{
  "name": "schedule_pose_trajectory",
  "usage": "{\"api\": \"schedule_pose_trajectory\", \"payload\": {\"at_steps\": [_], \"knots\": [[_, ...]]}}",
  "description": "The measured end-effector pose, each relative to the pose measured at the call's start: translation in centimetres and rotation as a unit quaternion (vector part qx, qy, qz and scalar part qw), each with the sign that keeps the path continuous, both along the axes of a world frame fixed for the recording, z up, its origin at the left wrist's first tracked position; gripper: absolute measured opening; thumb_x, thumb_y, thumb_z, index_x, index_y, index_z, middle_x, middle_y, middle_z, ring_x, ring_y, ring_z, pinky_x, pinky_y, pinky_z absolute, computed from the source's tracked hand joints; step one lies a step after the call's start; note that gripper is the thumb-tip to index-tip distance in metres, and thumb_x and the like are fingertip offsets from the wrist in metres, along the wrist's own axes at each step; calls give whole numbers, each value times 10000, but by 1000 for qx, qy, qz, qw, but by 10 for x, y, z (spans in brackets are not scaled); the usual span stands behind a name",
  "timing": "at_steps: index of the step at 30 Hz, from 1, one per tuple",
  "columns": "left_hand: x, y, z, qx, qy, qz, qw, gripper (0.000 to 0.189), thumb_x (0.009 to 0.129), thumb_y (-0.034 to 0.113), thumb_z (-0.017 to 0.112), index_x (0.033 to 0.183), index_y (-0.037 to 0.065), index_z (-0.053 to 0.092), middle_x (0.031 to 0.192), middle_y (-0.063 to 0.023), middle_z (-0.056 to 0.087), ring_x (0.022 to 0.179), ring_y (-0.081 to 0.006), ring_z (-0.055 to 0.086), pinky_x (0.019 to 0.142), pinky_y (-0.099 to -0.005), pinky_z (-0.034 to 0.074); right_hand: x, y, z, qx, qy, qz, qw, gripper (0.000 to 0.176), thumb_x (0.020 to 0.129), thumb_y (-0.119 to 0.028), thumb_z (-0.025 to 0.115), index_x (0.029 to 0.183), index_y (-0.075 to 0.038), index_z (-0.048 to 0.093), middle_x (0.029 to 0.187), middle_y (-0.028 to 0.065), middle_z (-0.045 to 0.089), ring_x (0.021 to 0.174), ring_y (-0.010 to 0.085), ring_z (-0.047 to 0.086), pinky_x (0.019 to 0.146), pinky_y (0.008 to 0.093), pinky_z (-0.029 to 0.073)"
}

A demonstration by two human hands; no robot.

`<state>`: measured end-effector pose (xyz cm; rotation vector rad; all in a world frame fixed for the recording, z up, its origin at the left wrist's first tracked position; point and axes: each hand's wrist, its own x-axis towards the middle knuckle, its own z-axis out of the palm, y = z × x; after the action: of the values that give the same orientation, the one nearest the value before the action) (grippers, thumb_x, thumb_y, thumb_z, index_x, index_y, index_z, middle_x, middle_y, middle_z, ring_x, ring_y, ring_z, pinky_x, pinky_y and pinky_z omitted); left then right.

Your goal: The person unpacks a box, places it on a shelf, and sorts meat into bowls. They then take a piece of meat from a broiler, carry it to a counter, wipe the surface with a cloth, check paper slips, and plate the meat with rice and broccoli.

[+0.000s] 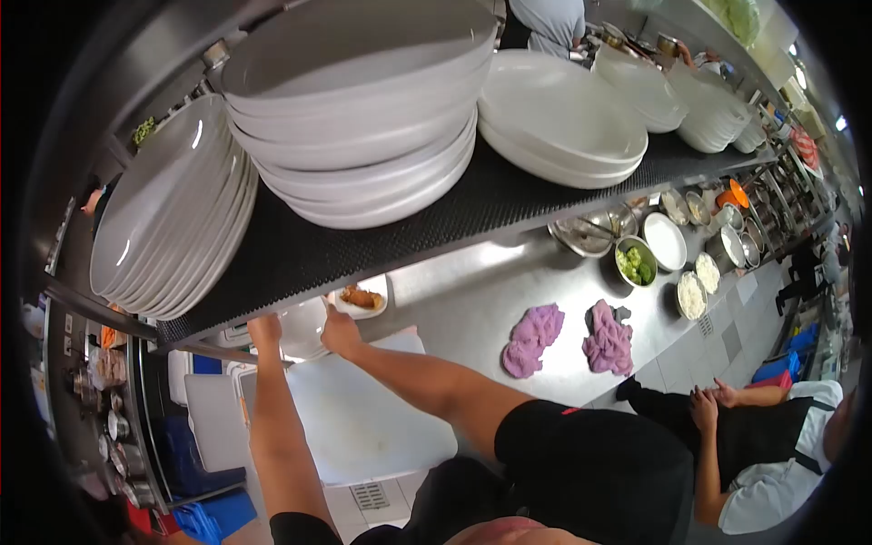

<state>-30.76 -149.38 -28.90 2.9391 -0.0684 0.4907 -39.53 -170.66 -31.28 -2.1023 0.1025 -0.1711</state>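
Under the shelf's front edge, a white plate point(302, 329) lies between my two hands, its far part hidden by the shelf. My left hand point(264, 330) is closed on its left rim. Closed on the opposite rim is my right hand point(341, 332). Just beyond the right hand, a white dish point(374, 307) holds a browned piece of food point(361, 298). A white cutting board point(363, 422) lies below my forearms.
Stacked large white plates point(354, 118) fill the black-matted shelf point(400, 238) above. Two crumpled purple cloths point(533, 341) lie on the steel counter point(463, 313). Right of them stand a bowl of green vegetables point(636, 262) and other containers. A person point(754, 436) in an apron is at right.
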Motion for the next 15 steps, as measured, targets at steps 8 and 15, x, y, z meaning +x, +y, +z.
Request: {"api": "schedule_pose_trajectory", "payload": {"at_steps": [8, 15], "knots": [[-26, -32, 58, 15, 52, -58, 997, 252, 826, 103, 617, 1030, -15, 705, 1053, -256, 710, 972, -463, 659, 879, -536, 506, -18, -29, -4, 89, 61, -52, 993, 299, 905, -166, 560, 1176, -41, 561, 976, 276, 695, 940, 463, 671, 852, 553, 527], [-143, -129, 70, -258, 206, -188, 925, 396, 941, 202, 675, 1289, 30, 598, 1136, -200, 708, 1083, -328, 696, 912, -427, 555, -202, -200, -77, 129, -5, -101, 986, 200, 968, -83, 560, 1140, 13, 592, 915, 207, 692, 776, 261, 684, 738, 416, 539]]}}
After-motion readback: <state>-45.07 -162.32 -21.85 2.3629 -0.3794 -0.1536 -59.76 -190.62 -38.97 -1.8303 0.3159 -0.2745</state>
